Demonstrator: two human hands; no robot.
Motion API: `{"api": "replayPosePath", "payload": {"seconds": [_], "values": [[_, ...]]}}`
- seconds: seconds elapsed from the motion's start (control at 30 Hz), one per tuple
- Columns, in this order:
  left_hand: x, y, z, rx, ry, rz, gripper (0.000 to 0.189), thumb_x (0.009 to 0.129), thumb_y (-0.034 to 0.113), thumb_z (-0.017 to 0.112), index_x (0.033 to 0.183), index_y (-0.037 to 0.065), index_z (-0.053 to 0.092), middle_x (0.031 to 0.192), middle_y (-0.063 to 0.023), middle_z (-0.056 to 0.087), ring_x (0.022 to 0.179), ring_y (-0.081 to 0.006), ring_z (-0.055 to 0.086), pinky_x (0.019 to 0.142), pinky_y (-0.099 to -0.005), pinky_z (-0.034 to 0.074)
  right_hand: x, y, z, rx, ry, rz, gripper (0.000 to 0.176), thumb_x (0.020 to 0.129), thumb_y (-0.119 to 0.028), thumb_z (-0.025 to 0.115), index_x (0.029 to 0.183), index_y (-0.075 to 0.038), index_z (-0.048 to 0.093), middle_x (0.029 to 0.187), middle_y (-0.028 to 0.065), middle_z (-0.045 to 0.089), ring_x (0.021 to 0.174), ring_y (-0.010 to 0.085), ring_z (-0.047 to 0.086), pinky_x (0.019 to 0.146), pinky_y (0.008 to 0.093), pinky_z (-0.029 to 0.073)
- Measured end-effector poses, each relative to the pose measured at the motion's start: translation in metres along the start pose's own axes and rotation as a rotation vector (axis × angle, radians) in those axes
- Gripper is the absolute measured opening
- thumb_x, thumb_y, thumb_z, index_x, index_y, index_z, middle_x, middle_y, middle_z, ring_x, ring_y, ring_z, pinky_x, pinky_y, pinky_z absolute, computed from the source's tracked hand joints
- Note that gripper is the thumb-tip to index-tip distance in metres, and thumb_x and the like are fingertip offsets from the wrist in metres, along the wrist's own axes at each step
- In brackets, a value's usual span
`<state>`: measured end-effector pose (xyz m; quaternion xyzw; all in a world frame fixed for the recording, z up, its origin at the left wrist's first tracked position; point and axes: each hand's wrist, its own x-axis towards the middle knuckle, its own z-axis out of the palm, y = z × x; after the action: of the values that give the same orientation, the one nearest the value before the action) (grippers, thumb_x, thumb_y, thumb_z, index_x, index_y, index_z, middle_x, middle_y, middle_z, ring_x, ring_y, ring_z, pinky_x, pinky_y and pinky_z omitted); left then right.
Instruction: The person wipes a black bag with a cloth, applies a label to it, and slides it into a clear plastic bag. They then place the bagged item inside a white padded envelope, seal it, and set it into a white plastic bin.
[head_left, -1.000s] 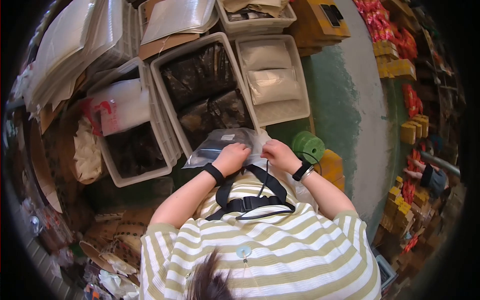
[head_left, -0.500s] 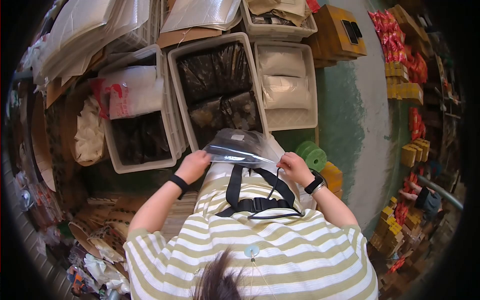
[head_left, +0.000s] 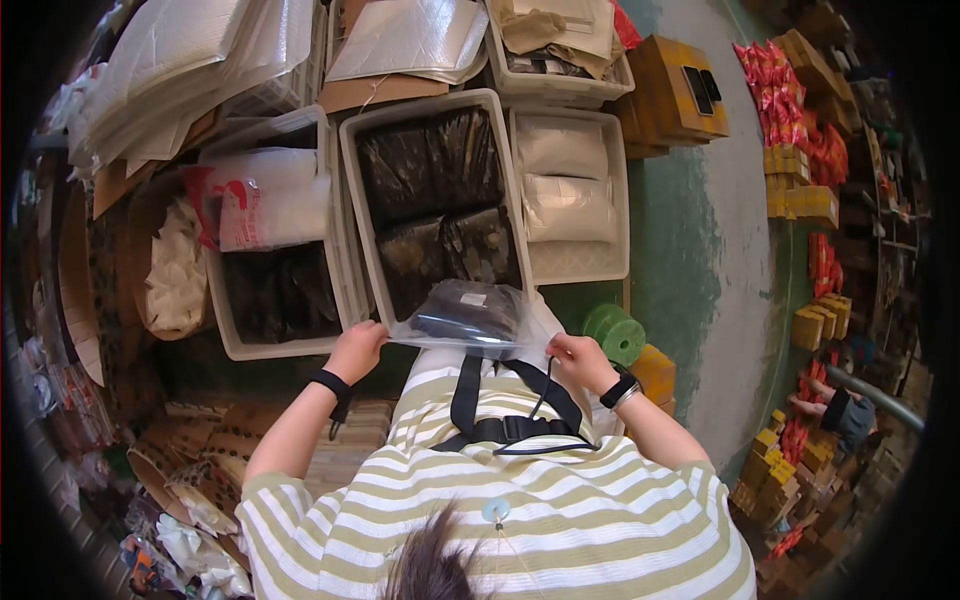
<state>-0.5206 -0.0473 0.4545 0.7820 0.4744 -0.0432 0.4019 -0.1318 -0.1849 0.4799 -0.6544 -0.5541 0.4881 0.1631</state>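
A clear plastic bag (head_left: 468, 312) with a dark item and a small white label inside lies across my lap. My left hand (head_left: 359, 350) pinches the bag's edge at its left corner. At the opposite corner my right hand (head_left: 583, 361) has its fingers closed on the same edge. The bag is spread between the two hands. Just beyond it stands a white crate (head_left: 360, 220) holding dark plastic-wrapped packages (head_left: 430, 160).
To the right, another crate (head_left: 621, 200) holds pale packages. A left crate (head_left: 222, 320) has white-and-red plastic over black bags. Near my right hand are a green roll (head_left: 615, 335) and yellow boxes. Two phones lie on a carton (head_left: 665, 90). Another person's arms (head_left: 815, 395) show far right.
My left hand has moved left and slightly down, my right hand slightly down. The bag is drawn wider between them, and its dark contents show more fully. The view has shifted slightly.
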Motion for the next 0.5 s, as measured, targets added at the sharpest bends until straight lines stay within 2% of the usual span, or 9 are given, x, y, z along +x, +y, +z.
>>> {"api": "replayPosePath", "payload": {"seconds": [0.07,0.1,0.2,0.23,0.27,0.33,0.37,0.43,0.5], "values": [[0.020,-0.004,0.013,-0.228,0.093,-0.287,0.012,0.089,0.011,0.053,0.091,0.002,0.060,0.083,-0.0145,0.063,0.081,-0.0246,0.063,0.070,-0.0350,0.050,0.004,-0.002,-0.002,-0.143,-0.053,-0.070,0.019,0.080,-0.024,0.062,0.086,-0.006,0.063,0.075,0.0142,0.064,0.073,0.0335,0.062,0.064,0.0380,0.049],[0.032,-0.026,0.032,-0.358,0.052,-0.370,0.028,0.091,0.025,0.055,0.100,-0.001,0.060,0.094,-0.0162,0.065,0.080,-0.0210,0.064,0.069,-0.0318,0.050,0.005,-0.002,-0.002,-0.214,-0.081,-0.102,0.023,0.080,-0.028,0.063,0.085,-0.006,0.063,0.075,0.0144,0.064,0.073,0.0338,0.062,0.063,0.0377,0.049],[0.072,-0.027,0.059,-0.260,-0.255,-0.418,0.050,0.086,0.039,0.061,0.110,-0.005,0.057,0.100,-0.0151,0.064,0.077,-0.0201,0.065,0.066,-0.0310,0.051,0.018,-0.012,-0.005,-0.116,-0.273,0.001,0.037,0.081,-0.041,0.062,0.080,-0.004,0.064,0.072,0.0154,0.063,0.069,0.0317,0.061,0.062,0.0353,0.048],[0.084,-0.026,0.060,-0.350,-0.431,-0.475,0.060,0.084,0.045,0.062,0.112,-0.007,0.055,0.102,-0.0156,0.063,0.077,-0.0206,0.065,0.065,-0.0305,0.052,0.029,-0.008,-0.005,0.041,-0.376,0.234,0.041,0.085,-0.041,0.061,0.089,-0.001,0.068,0.073,0.0109,0.066,0.067,0.0182,0.060,0.067,0.0302,0.048],[0.093,-0.025,0.063,-0.441,-0.613,-0.528,0.071,0.081,0.051,0.063,0.115,-0.010,0.053,0.104,-0.0161,0.062,0.077,-0.0212,0.065,0.064,-0.0300,0.053,0.037,0.013,0.005,0.238,-0.301,0.345,0.046,0.088,-0.042,0.057,0.096,0.003,0.066,0.081,0.0070,0.066,0.077,0.0120,0.057,0.072,0.0278,0.046],[0.109,-0.042,0.086,-0.745,-0.819,-0.558,0.076,0.080,0.053,0.064,0.115,-0.013,0.051,0.104,-0.0188,0.061,0.080,-0.0226,0.065,0.065,-0.0331,0.057,0.057,0.055,0.024,0.306,-0.172,0.502,0.048,0.090,-0.041,0.055,0.106,0.004,0.063,0.097,0.0060,0.065,0.088,0.0133,0.056,0.079,0.0273,0.044],[0.112,-0.047,0.089,-0.724,-0.885,-0.594,0.074,0.080,0.053,0.064,0.115,-0.011,0.052,0.106,-0.0177,0.061,0.080,-0.0226,0.065,0.065,-0.0335,0.057,0.062,0.054,0.027,0.354,-0.182,0.517,0.051,0.089,-0.041,0.056,0.115,0.003,0.059,0.105,0.0081,0.063,0.095,0.0141,0.054,0.084,0.0274,0.043],[0.118,-0.041,0.077,-0.746,-0.986,-0.693,0.071,0.081,0.055,0.062,0.116,-0.006,0.054,0.109,-0.0148,0.062,0.081,-0.0225,0.065,0.067,-0.0343,0.058,0.072,0.108,0.064,0.400,-0.304,0.566,0.067,0.086,-0.052,0.056,0.120,0.006,0.054,0.113,0.0156,0.060,0.101,0.0203,0.055,0.090,0.0295,0.042],[0.121,-0.032,0.072,-0.811,-1.046,-0.818,0.071,0.080,0.061,0.058,0.121,0.004,0.055,0.113,-0.0109,0.061,0.087,-0.0226,0.064,0.071,-0.0378,0.057,0.087,0.103,0.076,0.521,-0.406,0.716,0.082,0.081,-0.063,0.055,0.124,0.007,0.051,0.120,0.0198,0.057,0.109,0.0259,0.054,0.094,0.0328,0.040]]}}
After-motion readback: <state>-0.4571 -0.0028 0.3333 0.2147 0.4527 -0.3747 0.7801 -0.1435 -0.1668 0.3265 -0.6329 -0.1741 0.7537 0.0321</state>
